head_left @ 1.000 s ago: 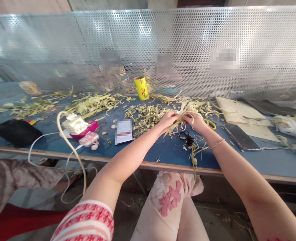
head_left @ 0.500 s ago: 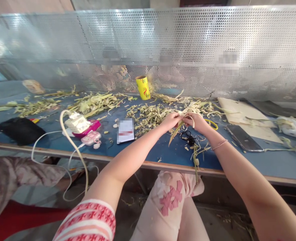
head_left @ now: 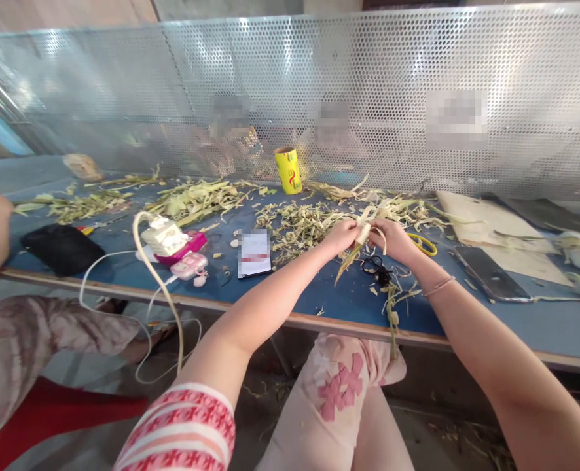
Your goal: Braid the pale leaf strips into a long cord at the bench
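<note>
My left hand [head_left: 343, 237] and my right hand [head_left: 389, 238] meet above the blue table, fingers pinched on a bundle of pale dried leaf strips [head_left: 362, 234]. One pale strip curls over near the right fingers. A yellowish, pointed end hangs down from the bundle below the left hand. Partly covered by my fingers, the exact hold is hard to make out. Just behind the hands lies a heap of greenish, curled dry scraps [head_left: 302, 226]. A black cord [head_left: 376, 269] rests on the table below the right hand.
A yellow cardboard tube [head_left: 288, 171] stands against the perforated metal screen [head_left: 290, 78]. Leftward are a phone with a lit screen [head_left: 254, 254], a power strip with cables [head_left: 168, 239] and a black pouch [head_left: 61, 250]. A dark phone [head_left: 491, 273] and yellow ring [head_left: 425, 245] lie right. A person sits left.
The view has shifted slightly, so the table things appear farther right. My hands stay together on the strips, with a pale folded part now showing between them. The neighbour's arm shows more at the left.
</note>
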Tool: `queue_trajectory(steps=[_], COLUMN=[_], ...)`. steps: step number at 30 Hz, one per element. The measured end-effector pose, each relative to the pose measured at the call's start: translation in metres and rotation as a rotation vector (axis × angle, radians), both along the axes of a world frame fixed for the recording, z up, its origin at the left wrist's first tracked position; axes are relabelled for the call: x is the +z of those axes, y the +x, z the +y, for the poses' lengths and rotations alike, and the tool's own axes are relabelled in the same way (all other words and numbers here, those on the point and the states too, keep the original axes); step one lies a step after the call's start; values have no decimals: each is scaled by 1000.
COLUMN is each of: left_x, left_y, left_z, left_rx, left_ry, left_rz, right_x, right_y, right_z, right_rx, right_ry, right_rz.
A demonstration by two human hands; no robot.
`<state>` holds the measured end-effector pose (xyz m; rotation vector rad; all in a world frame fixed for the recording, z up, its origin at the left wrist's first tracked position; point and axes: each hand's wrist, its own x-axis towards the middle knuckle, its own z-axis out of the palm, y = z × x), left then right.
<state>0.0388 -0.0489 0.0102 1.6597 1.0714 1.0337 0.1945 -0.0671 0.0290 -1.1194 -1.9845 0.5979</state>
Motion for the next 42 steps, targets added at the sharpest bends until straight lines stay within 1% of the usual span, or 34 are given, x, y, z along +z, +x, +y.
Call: queue_trajectory(steps=[3, 6, 9, 12, 16, 19, 21, 24, 28, 33, 36, 38, 42], left_x=[-2, -1, 3, 7, 8, 8, 7, 7, 5, 5, 4, 3, 0], left_y=[0, -1, -1, -2, -2, -1, 0, 1, 2, 2, 2, 2, 2], left_z=[2, 2, -1, -4, -4, -3, -3, -3, -3, -5, -6, -6, -4], left_rx=[19, 53, 74, 83, 86, 103, 110, 83, 31, -23, -103, -131, -94], left_ry=[4, 52, 85, 94, 87, 68, 86, 119, 110, 59, 1, -2, 21], left_rz=[20, 94, 150, 187, 181, 176, 175, 138, 85, 38, -25, -45, -24], right_x=[0, 1, 1, -1, -4, -4, -3, -4, -7, -7, -7, -8, -11], right_y=[-1, -2, -2, -3, -5, -6, -7, -5, -1, 2, 3, 2, -1], right_z=[-2, -4, -3, -1, 2, 1, 1, 3, 6, 7, 8, 10, 12], right_rx=[-12, -19, -2, 41, 101, 99, 82, 52, 38, 13, -27, -54, -65], right_ry=[53, 54, 17, -42, -105, -131, -134, -115, -93, -94, -82, -106, -211], right_rz=[-14, -12, 26, 110, 212, 243, 244, 211, 176, 207, 217, 253, 405])
